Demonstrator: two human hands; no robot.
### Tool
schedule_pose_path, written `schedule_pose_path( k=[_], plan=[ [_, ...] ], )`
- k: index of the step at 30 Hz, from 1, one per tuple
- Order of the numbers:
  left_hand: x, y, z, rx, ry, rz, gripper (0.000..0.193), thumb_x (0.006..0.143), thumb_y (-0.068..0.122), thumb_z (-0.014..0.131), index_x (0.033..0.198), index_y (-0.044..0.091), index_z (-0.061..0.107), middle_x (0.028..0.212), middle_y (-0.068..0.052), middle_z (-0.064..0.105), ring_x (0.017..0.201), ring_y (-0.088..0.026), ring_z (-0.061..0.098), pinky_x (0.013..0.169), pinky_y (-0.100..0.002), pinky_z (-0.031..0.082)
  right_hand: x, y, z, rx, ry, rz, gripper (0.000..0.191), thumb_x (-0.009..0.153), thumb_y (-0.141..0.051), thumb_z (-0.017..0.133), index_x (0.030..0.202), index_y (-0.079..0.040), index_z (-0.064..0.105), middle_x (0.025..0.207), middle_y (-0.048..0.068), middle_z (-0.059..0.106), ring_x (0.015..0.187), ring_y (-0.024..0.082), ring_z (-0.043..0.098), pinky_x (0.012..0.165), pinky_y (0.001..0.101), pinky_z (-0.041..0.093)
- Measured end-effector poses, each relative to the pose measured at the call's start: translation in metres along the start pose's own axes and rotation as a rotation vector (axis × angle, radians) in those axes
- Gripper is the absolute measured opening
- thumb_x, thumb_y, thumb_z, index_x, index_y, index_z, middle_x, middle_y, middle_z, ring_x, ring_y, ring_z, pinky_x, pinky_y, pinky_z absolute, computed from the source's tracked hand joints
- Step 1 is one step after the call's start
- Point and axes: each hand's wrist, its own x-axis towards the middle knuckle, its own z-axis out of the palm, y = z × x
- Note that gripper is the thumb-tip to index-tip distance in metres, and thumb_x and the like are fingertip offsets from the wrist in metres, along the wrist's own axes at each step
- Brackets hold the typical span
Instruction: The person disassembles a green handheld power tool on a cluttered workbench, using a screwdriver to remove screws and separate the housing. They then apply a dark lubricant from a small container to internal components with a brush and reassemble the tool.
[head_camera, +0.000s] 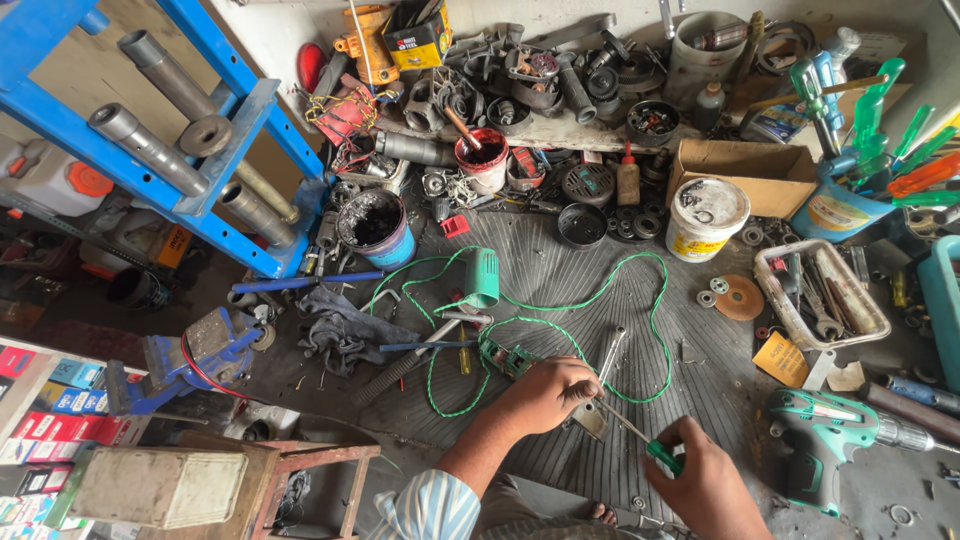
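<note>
Green plastic shows between the fingers of the right hand: they are wrapped around the handle of a screwdriver, whose thin shaft runs up and left to a small grey metal part. The left hand presses down on that part, fingers curled over its top edge, so the piece lies right under them on the ribbed dark mat. Just left of the knuckles a green cable loops across the mat to a green power tool body.

Further out, a teal cordless drill lies near the right hand. A clear plastic tray holds spanners and other hand tools. A white tub stands closed beside an open cardboard box; I cannot tell what the box holds. A blue bucket shows black, greasy contents, and a red-and-white pot has a stick standing in it. At the far right, a blue tin is crammed with green and orange-handled screwdrivers. A blue metal rack carries steel bars at the left.
</note>
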Motion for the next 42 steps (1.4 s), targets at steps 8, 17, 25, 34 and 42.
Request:
schedule_pose_path(
  k=[8,17,25,34,42],
  plan=[
    [0.002,0.002,-0.001,0.024,-0.015,-0.032,0.065,0.105,0.06,0.041,0.099,0.003,0.073,0.092,-0.011,0.07,0.093,-0.032,0.069,0.085,-0.042,0.055,-0.001,0.01,0.005,-0.228,0.051,-0.005,0.031,0.088,-0.047,0.07,0.1,-0.018,0.075,0.077,0.012,0.076,0.076,0.035,0.074,0.069,0.0449,0.059],
    [0.0,0.009,0.001,0.0,0.059,-0.038,0.043,0.102,0.044,0.054,0.106,0.005,0.069,0.095,-0.012,0.07,0.092,-0.032,0.07,0.084,-0.044,0.054,0.005,0.017,0.006,-0.004,0.03,-0.06,0.041,0.072,-0.029,0.084,0.1,-0.004,0.069,0.089,0.013,0.075,0.082,0.031,0.077,0.072,0.0392,0.06],
    [-0.017,0.008,0.012,0.45,0.441,-0.004,0.005,0.086,0.011,0.062,0.09,0.01,0.065,0.096,-0.007,0.069,0.103,-0.03,0.066,0.112,-0.057,0.033,-0.007,0.019,0.007,-0.194,0.334,-0.351,0.026,0.073,-0.028,0.083,0.093,-0.012,0.076,0.079,0.002,0.069,0.065,0.024,0.071,0.058,0.0371,0.056],
    [-0.018,-0.004,0.016,0.464,0.406,-0.007,0.006,0.084,0.013,0.06,0.088,0.01,0.063,0.088,-0.007,0.065,0.099,-0.03,0.063,0.115,-0.055,0.034,-0.001,0.066,0.034,0.194,0.062,-0.173,0.031,0.087,-0.036,0.081,0.103,-0.01,0.076,0.065,0.0,0.062,0.057,0.008,0.065,0.051,0.0266,0.049],
    [-0.021,-0.002,0.015,0.469,0.387,-0.03,0.006,0.084,0.012,0.059,0.089,0.01,0.063,0.088,-0.007,0.064,0.098,-0.03,0.062,0.115,-0.055,0.033,0.016,0.061,0.022,0.498,-0.329,0.143,0.038,0.077,-0.028,0.084,0.099,-0.004,0.063,0.065,0.006,0.068,0.043,0.02,0.062,0.038,0.0357,0.048]
  ],
)
